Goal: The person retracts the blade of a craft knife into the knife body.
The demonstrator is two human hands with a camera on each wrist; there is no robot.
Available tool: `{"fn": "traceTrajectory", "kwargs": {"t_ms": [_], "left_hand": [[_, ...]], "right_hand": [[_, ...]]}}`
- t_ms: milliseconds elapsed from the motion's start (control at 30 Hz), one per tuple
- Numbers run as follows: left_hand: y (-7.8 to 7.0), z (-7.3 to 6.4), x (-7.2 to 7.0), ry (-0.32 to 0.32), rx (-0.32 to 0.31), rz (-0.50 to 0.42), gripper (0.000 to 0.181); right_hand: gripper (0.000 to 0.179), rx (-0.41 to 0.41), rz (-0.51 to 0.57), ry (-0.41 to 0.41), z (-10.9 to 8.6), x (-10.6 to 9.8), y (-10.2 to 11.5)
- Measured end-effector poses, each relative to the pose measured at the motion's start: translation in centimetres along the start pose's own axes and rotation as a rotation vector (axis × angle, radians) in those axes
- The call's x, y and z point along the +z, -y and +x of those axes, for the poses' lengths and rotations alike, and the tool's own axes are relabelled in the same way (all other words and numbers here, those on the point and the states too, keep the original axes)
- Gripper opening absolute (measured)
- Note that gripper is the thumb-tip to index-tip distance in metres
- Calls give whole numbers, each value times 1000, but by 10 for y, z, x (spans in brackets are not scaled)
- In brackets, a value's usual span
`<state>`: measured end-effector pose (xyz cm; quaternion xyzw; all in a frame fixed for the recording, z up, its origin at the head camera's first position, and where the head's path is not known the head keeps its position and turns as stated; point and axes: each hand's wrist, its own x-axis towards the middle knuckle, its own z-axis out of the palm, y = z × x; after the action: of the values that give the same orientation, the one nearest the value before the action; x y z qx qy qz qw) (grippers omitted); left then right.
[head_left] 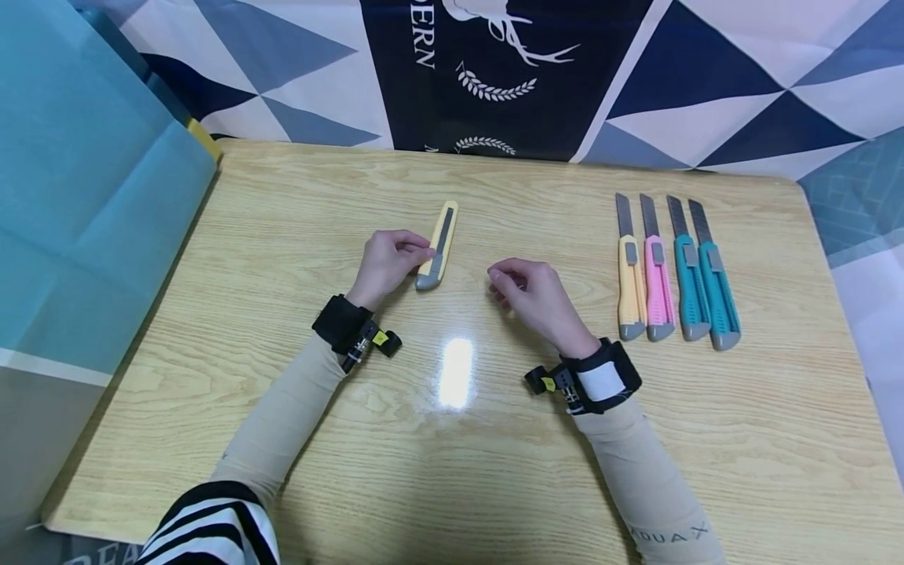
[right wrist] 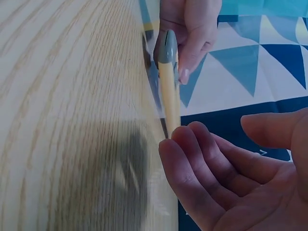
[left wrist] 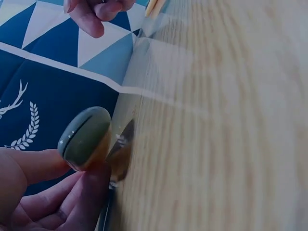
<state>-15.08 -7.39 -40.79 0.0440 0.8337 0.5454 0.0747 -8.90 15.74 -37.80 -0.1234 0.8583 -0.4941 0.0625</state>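
A yellow box cutter point(head_left: 446, 227) with a grey end cap is pinched between the thumb and fingers of my left hand point(head_left: 392, 259), close over the wooden table. No blade sticks out of it in the head view. Its grey end faces the camera in the left wrist view, where the thumb and fingers point(left wrist: 43, 197) grip its sides. To the right of it, my right hand point(head_left: 528, 294) hovers near the tabletop with loosely bent fingers and nothing in them. The right wrist view shows its thumb apart from the fingers point(right wrist: 192, 168).
Toward the table's right side lie several box cutters in a row with blades out: a yellow one point(head_left: 631, 286), a pink one point(head_left: 658, 286) and two teal ones point(head_left: 692, 286). A patterned cloth point(head_left: 311, 71) hangs behind the wooden table point(head_left: 452, 471). A blue covering point(head_left: 85, 196) borders the left.
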Motion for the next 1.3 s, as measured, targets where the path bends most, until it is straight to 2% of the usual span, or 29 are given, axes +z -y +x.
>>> {"fn": "traceTrajectory", "kwargs": {"t_ms": [133,367,600,933,1100,1300], "left_hand": [[0,1,0,-2,-12,65,15],[-2,0,-3,27,15,148,15],[-3,0,-2,42,0,158,7],[-4,0,-2,-2,33,140,21],[-5,-1,-1,8,51,104,22],[-4,-1,0,27,69,104,21]], "right_hand": [[22,8,-12,11,0,0,-1],[21,11,-29,17,0,1,-1],[21,22,-40,29,-1,2,0],[20,2,-48,30,-1,1,0],[20,-1,-46,33,-1,1,-1],[20,-1,-52,34,-1,1,-1]]}}
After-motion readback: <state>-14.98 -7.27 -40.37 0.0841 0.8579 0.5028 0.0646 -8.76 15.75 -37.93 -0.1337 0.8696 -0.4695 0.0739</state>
